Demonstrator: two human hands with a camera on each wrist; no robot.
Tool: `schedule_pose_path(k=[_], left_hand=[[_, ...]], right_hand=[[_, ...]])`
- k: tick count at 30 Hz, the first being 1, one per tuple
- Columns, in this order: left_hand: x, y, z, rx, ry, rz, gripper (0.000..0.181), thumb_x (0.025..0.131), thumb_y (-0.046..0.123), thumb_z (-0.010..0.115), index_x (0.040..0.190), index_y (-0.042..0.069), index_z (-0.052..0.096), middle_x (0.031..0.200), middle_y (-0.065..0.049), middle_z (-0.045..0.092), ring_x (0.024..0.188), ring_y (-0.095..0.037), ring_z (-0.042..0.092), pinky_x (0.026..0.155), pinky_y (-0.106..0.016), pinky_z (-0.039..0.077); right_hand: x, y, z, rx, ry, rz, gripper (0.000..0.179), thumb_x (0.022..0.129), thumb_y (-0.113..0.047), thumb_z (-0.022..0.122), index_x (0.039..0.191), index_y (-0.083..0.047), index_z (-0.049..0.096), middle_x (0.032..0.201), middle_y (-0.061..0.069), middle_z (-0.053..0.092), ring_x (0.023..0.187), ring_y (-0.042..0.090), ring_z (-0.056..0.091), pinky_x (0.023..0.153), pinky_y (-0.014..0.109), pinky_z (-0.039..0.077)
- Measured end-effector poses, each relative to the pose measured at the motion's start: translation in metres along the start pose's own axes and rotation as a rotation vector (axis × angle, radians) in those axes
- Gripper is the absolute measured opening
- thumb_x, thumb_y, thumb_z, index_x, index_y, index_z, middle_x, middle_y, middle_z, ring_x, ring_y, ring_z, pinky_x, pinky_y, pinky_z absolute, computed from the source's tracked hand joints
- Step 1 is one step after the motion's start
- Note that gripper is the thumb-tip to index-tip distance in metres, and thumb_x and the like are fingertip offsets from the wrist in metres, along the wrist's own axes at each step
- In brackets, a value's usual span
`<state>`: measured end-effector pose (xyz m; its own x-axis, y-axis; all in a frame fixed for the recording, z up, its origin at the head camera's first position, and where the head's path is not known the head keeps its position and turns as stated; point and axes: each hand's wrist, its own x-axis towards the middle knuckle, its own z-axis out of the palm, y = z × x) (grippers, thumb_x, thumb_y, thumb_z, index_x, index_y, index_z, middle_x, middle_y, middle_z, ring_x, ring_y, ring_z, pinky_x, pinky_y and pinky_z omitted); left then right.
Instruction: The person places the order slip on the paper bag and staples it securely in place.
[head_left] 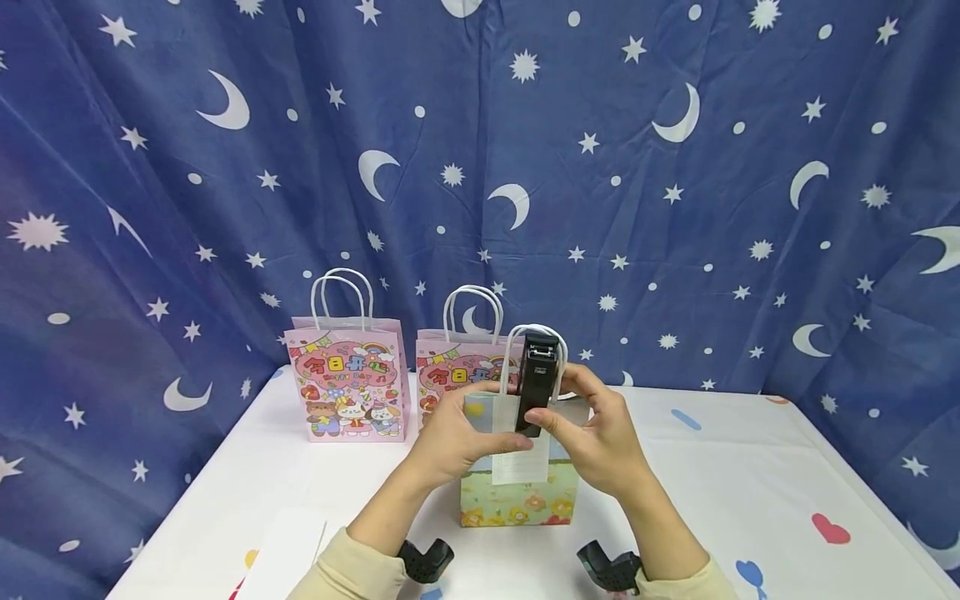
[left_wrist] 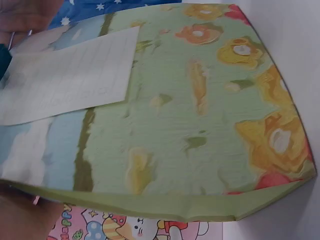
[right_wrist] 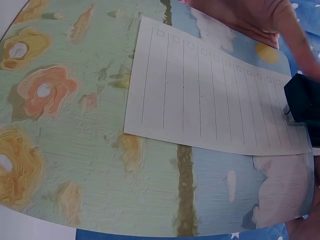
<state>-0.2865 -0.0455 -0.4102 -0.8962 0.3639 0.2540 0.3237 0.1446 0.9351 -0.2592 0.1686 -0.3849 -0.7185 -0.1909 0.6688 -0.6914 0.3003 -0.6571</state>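
A paper gift bag [head_left: 480, 500] with painted flowers and a blue sky stands upright, its white handles raised. Against its front hangs a lined checklist sheet [head_left: 517, 468], whose row of small boxes [right_wrist: 204, 52] shows in the right wrist view. A black stapler [head_left: 537, 383] stands upright over the sheet and the bag's top edge, between the handles. My right hand [head_left: 609, 435] grips the stapler, thumb across its front. My left hand [head_left: 456, 435] pinches the bag's upper left side, thumb in front by the stapler's lower end. The bag hides the fingers behind it.
Two pink cartoon gift bags stand behind, one at the left [head_left: 352, 383] and one partly hidden [head_left: 435, 367] by my left hand. White paper [head_left: 288, 550] lies at the table's front left. A blue curtain [head_left: 450, 217] with moons and stars hangs behind the white table [head_left: 720, 483].
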Motion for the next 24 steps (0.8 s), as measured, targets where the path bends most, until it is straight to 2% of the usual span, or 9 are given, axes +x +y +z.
schedule_pose_path(k=[5,8,15,19,24], left_hand=[[0.0,-0.001,0.006,0.004,0.038,0.019,0.044,0.075,0.034,0.095,0.114,0.036,0.076,0.121,0.008,0.071,0.115,-0.019,0.059,0.098,-0.043,0.047],[0.0,-0.001,0.006,0.016,0.041,0.038,0.042,0.076,0.034,0.094,0.114,0.037,0.075,0.12,0.009,0.071,0.114,-0.018,0.058,0.097,-0.042,0.046],[-0.002,-0.001,0.007,0.05,0.07,0.041,0.044,0.078,0.038,0.092,0.118,0.036,0.074,0.132,0.011,0.067,0.122,-0.018,0.055,0.101,-0.048,0.043],[-0.002,-0.003,0.008,0.066,0.078,0.035,0.043,0.078,0.04,0.092,0.117,0.038,0.074,0.132,0.012,0.068,0.124,-0.016,0.055,0.103,-0.048,0.042],[-0.002,-0.003,0.009,0.065,0.08,0.043,0.044,0.078,0.04,0.092,0.117,0.037,0.074,0.132,0.012,0.068,0.125,-0.017,0.055,0.103,-0.048,0.042]], right_hand=[[-0.001,0.001,-0.001,0.01,-0.009,-0.01,0.048,0.082,0.004,0.083,0.125,-0.011,0.067,0.106,0.005,0.076,0.105,0.009,0.067,0.108,0.025,0.042],[0.001,0.001,-0.004,-0.017,-0.038,-0.008,0.048,0.083,0.002,0.084,0.125,-0.013,0.066,0.106,0.002,0.075,0.107,0.009,0.067,0.108,0.027,0.043],[0.003,-0.001,-0.013,-0.165,-0.087,0.072,0.061,0.073,-0.018,0.095,0.127,-0.019,0.068,0.121,-0.004,0.074,0.12,0.016,0.065,0.107,0.053,0.046],[0.002,-0.001,-0.014,-0.23,-0.107,0.089,0.055,0.071,-0.025,0.096,0.121,-0.021,0.073,0.118,-0.005,0.075,0.117,0.017,0.066,0.101,0.052,0.051],[0.002,0.0,-0.013,-0.241,-0.095,0.056,0.049,0.071,-0.022,0.096,0.116,-0.021,0.074,0.11,-0.008,0.075,0.11,0.014,0.066,0.097,0.046,0.052]])
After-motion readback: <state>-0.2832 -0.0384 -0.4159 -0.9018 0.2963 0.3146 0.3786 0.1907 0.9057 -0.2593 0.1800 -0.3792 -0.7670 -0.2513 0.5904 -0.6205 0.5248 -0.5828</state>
